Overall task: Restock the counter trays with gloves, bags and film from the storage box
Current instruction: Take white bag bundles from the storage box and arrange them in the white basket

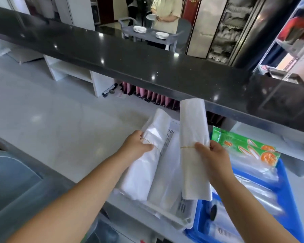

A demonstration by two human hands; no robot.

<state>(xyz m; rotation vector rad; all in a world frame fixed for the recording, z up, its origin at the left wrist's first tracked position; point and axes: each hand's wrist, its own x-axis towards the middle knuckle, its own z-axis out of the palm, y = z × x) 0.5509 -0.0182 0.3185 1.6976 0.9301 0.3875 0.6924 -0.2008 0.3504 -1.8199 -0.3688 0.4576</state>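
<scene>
The person stands at a low white shelf under a long black counter [130,55]. The left hand [139,144] grips a bundle of white plastic bags [142,174] at the rubber band around its middle, fingers curled over the top. That bundle lies in the left side of a white slotted tray [183,206] on the shelf, its far end sticking out past the tray's back edge. More white bags lie beside it in the same tray.

The right hand [212,155] holds a second bundle of bags [193,127], thumb in front and fingers wrapped behind, right at its yellow rubber band [187,147]. This bundle is held upright above the right part of the white tray, its top end near the counter's edge.

Just to the right sits a blue tray [203,213] with clear plastic bags [258,193] in it. Green boxes of film [244,146] lie at its far end. A grey bin [11,181] stands at the lower left.

Beyond the counter, another person holds a plate beside a grey cart [148,36] stacked with white plates [139,29].
</scene>
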